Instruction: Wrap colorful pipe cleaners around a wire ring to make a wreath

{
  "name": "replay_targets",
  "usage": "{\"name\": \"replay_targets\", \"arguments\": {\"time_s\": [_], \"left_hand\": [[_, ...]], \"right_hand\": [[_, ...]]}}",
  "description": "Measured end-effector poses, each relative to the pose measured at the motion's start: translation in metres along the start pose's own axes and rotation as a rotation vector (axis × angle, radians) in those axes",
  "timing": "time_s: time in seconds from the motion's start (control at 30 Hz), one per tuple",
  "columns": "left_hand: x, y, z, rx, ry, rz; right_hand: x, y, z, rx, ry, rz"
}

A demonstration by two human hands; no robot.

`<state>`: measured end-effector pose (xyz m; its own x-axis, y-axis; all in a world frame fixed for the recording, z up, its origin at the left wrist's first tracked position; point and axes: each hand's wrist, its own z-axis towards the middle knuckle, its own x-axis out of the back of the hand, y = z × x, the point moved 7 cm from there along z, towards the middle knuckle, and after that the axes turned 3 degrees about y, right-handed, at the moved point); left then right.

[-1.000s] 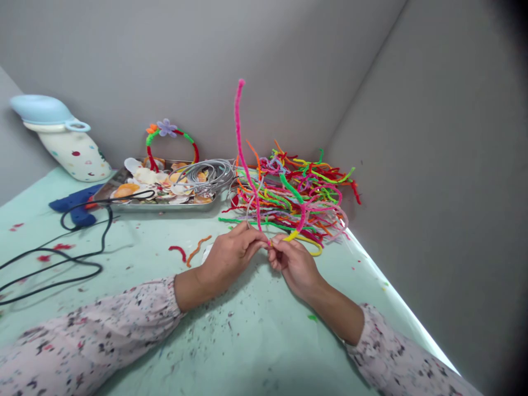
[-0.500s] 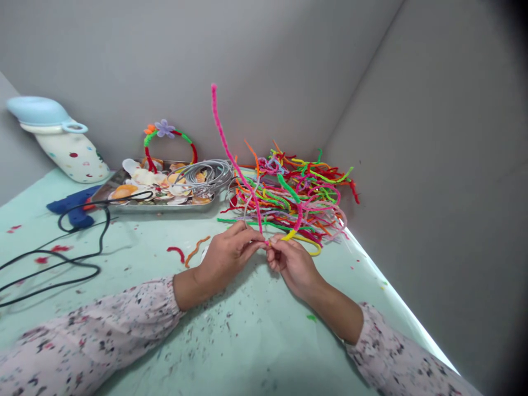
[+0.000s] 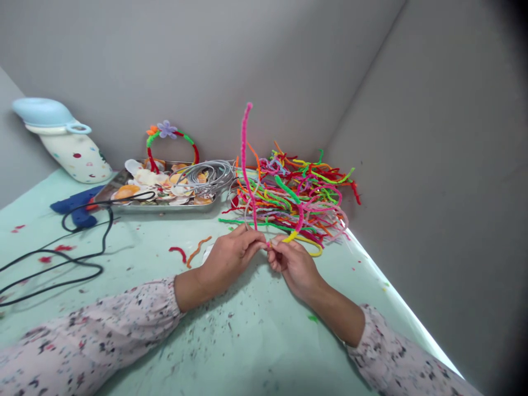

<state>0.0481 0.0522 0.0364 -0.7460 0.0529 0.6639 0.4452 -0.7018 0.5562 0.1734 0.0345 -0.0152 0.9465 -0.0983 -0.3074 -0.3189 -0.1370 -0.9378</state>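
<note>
My left hand (image 3: pixel 230 258) pinches a long pink pipe cleaner (image 3: pixel 245 159), whose free end stands up nearly straight above the fingers. My right hand (image 3: pixel 296 267) is closed on a curved piece wrapped in green, pink and yellow (image 3: pixel 299 215), which bends up from its fingertips. The fingertips of both hands almost meet, with a bit of pink between them. A thin pale wire loop rises just behind my left fingers. The exact joint between pink and yellow is hidden by the fingertips.
Behind my hands lies a pile of colourful pipe cleaners (image 3: pixel 325 181). A metal tray (image 3: pixel 165 209) holds round pieces and coiled wire (image 3: pixel 210 177); a flowered ring (image 3: pixel 195 151) stands at it. Left are a blue glue gun (image 3: pixel 74 202), black cable (image 3: pixel 101 242) and bottle (image 3: pixel 76 155).
The free end of the pink pipe cleaner has swung right and now stands more upright. Both hands keep nearly the same place and grip.
</note>
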Motion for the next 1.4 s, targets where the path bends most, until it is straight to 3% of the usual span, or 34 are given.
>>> {"name": "replay_targets", "arguments": {"time_s": [0.5,0.7,0.8,1.1,1.4], "left_hand": [[-0.004,-0.004,0.000,0.045,-0.023,0.000],[0.005,0.003,-0.003,0.029,0.082,-0.106],[0.012,-0.001,-0.006,0.102,0.177,-0.225],[0.009,-0.010,-0.007,0.169,0.215,-0.582],[0.015,-0.009,-0.005,0.176,0.261,-0.549]], "right_hand": [[0.000,0.001,0.001,0.007,-0.011,-0.008],[0.003,0.002,0.003,-0.053,0.016,0.065],[0.004,0.003,0.003,-0.070,0.020,0.104],[0.004,0.007,0.004,-0.119,-0.026,0.132],[0.000,0.004,0.001,-0.095,-0.057,0.126]]}}
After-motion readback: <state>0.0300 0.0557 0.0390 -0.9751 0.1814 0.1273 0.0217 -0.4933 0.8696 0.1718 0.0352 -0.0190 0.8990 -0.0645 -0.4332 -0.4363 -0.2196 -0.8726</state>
